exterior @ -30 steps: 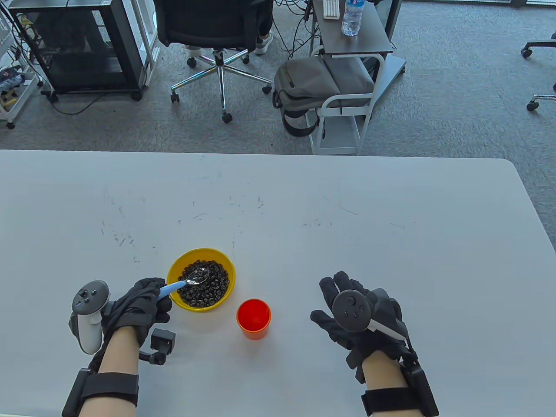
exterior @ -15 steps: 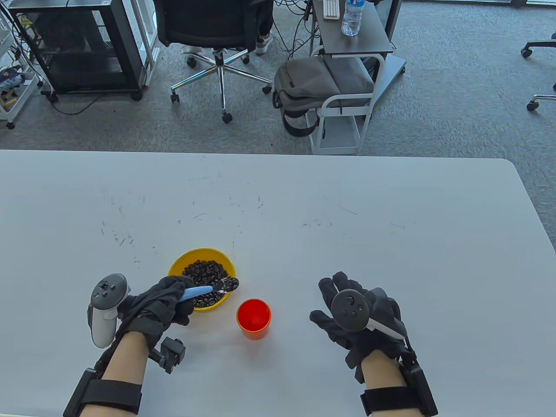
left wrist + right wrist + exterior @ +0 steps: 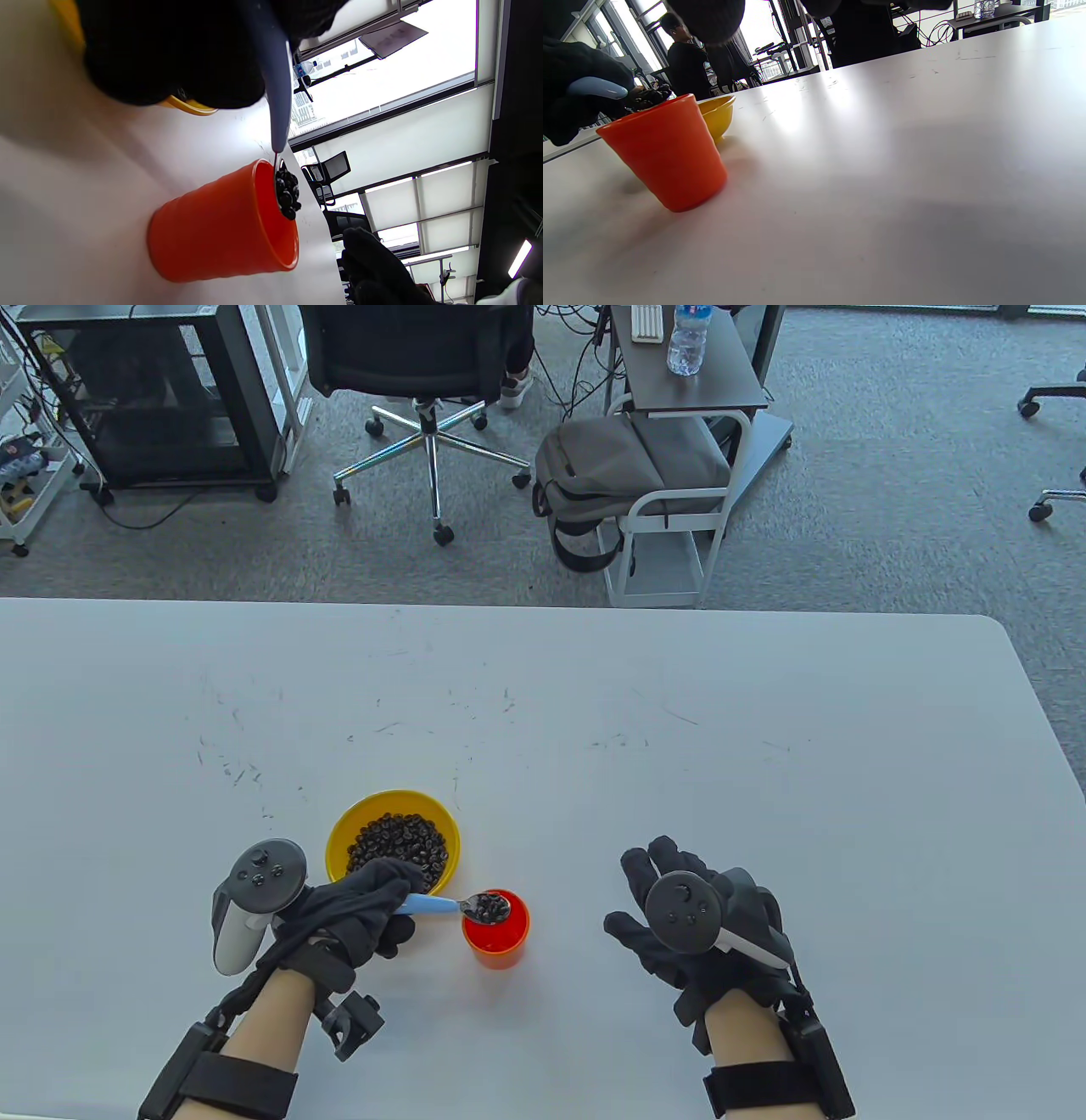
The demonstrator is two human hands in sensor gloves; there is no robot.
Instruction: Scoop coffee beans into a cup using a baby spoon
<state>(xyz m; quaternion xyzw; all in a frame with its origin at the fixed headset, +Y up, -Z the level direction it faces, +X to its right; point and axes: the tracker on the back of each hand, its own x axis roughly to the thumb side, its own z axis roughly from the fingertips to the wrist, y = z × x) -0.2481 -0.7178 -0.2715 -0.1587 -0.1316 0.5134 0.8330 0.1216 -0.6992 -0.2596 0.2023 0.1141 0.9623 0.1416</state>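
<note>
Coffee beans (image 3: pixel 486 907) heaped on one baby spoon (image 3: pixel 450 906), poised over the mouth of one orange cup (image 3: pixel 495 935); more beans in one yellow bowl (image 3: pixel 339 838) just behind and left of the cup. Spoon's blue handle gripped by the left hand (image 3: pixel 361 910), fingers curled tight around it. Right hand (image 3: pixel 691 929) flat on the bench (image 3: pixel 594 704), fingers spread, holding nothing. No legible writing anywhere. White bench, faintly scuffed with dark marks. Beyond: grey carpet, one black office chair (image 3: pixel 416 356), grey backpack (image 3: pixel 632 466), one water bottle (image 3: pixel 687 339) on a side table.
</note>
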